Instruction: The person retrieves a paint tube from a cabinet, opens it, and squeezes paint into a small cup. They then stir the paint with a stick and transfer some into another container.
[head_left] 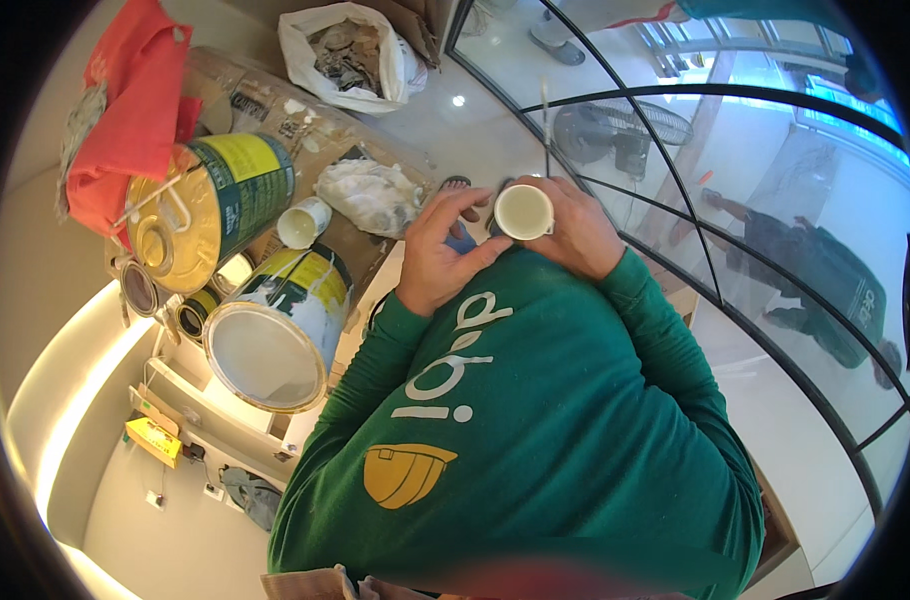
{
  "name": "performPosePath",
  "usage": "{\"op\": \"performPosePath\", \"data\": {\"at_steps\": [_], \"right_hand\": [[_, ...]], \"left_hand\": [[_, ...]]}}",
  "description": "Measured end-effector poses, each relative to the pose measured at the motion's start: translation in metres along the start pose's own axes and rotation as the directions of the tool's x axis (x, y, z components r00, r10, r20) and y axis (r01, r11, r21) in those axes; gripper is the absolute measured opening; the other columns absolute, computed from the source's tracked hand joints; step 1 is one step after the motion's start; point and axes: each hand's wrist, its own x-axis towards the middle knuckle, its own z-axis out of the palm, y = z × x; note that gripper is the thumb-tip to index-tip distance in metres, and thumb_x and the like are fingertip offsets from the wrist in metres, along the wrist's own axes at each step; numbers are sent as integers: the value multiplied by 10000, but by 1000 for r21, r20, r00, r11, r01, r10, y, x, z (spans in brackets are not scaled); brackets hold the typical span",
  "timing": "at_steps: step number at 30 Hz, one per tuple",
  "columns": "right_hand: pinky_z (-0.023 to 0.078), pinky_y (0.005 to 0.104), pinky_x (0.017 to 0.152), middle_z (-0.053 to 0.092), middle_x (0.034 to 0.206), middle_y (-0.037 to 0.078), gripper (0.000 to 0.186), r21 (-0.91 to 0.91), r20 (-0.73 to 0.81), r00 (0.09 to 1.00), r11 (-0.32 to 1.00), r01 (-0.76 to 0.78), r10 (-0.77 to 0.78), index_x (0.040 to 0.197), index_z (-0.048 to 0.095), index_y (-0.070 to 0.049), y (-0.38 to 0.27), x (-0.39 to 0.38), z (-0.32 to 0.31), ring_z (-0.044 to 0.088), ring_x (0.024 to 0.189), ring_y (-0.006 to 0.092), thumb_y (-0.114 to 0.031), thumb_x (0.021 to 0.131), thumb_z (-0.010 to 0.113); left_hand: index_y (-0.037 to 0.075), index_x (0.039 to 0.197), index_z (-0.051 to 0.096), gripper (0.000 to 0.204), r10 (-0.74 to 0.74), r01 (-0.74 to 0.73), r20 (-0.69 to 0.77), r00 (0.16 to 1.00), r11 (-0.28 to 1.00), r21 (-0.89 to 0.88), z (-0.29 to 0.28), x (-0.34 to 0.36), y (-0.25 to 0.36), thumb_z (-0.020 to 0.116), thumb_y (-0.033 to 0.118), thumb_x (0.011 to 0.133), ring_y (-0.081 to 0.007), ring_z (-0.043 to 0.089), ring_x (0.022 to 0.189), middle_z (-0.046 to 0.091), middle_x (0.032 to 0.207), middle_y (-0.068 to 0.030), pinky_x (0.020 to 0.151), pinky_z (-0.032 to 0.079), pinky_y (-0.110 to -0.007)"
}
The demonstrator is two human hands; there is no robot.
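Observation:
Held in front of my chest is a small white cup (524, 211), its inside pale and creamy. My right hand (583, 226) is wrapped round its right side. My left hand (443, 247) is at the cup's left, fingers curved and apart, thumb pointing toward the rim, holding nothing. To the left, a paint-streaked can (320, 283) with a whitish lid stands near a larger green-and-yellow can (243, 190) with a gold top. Between these cans sits another small white cup (305, 222) with paint on it. A crumpled white plastic bag (372, 196) lies just beyond.
Cardboard (275, 110) lies under the cans, with a red cloth or bag (135, 110) at their far left. A white sack (297, 60) of debris stands at the back. Along my right runs a black-framed glass partition (715, 270), with a fan (625, 135) visible through or in it.

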Motion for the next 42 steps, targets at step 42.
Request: {"op": "performPosePath", "data": {"at_steps": [42], "right_hand": [[572, 385, 859, 773, 1054, 179, 451, -32, 497, 818, 936, 350, -289, 1462, 594, -81, 1, 212, -62, 736, 941, 298, -372, 1139, 477]], "left_hand": [[-43, 1400, 577, 613, 27, -183, -920, 390, 982, -49, 28, -90, 53, 842, -41, 848, -220, 671, 1188, 657, 1379, -141, 1073, 533, -393]]}}
